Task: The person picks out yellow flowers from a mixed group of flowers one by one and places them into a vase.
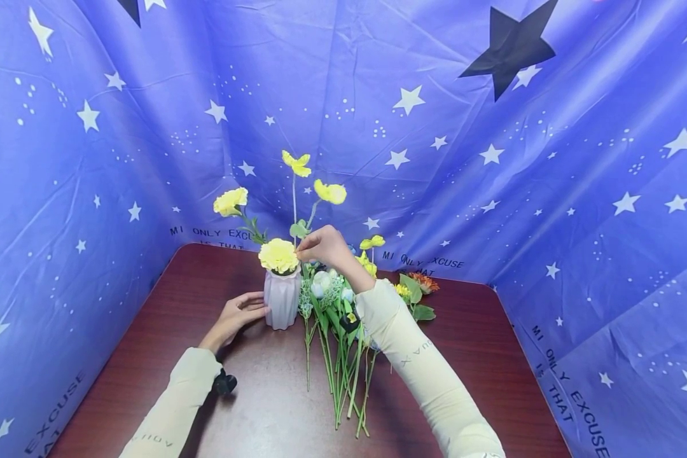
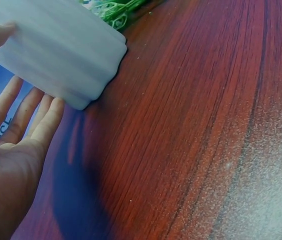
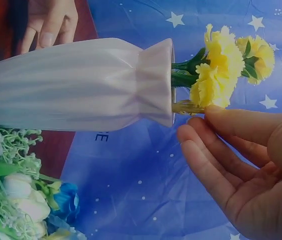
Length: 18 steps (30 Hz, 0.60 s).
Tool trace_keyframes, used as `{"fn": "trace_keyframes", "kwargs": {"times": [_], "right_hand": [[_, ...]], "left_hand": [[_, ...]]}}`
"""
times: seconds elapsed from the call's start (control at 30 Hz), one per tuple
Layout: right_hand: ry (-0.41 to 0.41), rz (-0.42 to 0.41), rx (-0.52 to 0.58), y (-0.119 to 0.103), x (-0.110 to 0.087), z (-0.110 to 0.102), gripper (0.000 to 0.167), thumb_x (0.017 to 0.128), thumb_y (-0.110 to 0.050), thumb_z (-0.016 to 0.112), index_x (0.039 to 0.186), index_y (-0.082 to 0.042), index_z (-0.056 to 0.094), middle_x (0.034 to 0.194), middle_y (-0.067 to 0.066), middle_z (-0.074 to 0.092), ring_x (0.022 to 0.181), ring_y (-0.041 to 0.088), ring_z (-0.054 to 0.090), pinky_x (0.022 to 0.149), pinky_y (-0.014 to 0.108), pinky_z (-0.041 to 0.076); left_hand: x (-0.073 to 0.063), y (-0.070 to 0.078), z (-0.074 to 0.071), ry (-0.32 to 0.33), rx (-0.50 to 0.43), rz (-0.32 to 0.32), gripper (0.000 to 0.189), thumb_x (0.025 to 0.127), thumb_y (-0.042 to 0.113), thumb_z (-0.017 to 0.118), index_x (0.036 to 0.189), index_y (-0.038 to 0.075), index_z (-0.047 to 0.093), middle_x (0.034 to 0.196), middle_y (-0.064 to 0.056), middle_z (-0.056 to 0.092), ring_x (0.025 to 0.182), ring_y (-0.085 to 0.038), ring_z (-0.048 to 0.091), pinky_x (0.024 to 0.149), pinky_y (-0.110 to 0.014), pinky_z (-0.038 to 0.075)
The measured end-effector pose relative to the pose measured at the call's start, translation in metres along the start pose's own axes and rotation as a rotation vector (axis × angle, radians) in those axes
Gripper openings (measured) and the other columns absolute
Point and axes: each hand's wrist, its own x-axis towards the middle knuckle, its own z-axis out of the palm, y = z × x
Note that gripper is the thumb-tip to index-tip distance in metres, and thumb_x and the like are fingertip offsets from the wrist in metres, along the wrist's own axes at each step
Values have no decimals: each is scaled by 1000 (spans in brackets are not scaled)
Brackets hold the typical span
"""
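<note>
A pale, fluted vase (image 1: 282,299) stands upright on the table. Yellow carnations (image 1: 278,256) rise from its mouth, one leaning to the left (image 1: 229,201). My left hand (image 1: 239,319) touches the vase's left side with thumb and fairly straight fingertips; in the left wrist view those fingers (image 2: 48,117) lie along its lower wall. At the rim, my right hand (image 1: 327,247) pinches the stem (image 3: 187,107) of a yellow flower (image 1: 330,191) between thumb and forefinger. This stem's lower end is inside the vase, hidden. Another thin-petalled yellow bloom (image 1: 296,163) stands above the hand.
Right of the vase lies a bunch of artificial flowers, with white tulips (image 1: 322,284) and long green stems (image 1: 343,375) pointing toward me. An orange flower (image 1: 423,282) and yellow ones (image 1: 372,242) lie behind my right forearm. A blue star-printed cloth (image 1: 343,114) surrounds the brown table (image 1: 464,369).
</note>
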Motion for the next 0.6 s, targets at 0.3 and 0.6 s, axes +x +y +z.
{"fn": "trace_keyframes", "kwargs": {"times": [0.3, 0.6], "right_hand": [[-5, -16, 21, 2, -4, -3, 10, 87, -9, 80, 96, -4, 82, 93, 12, 80, 73, 15, 72, 71, 27, 62], [-54, 48, 5, 8, -13, -27, 12, 88, -5, 78, 97, 1, 79, 92, 15, 79, 72, 14, 70, 73, 29, 63]], "left_hand": [[0, 2, 1, -2, -7, -10, 59, 90, 6, 76, 140, -10, 51, 134, -28, 61, 106, -5, 67, 92, -19, 57], [-1, 1, 1, 1, -9, 3, 59, 90, 6, 77, 140, -11, 52, 132, -25, 64, 105, -4, 67, 92, -20, 57]]}}
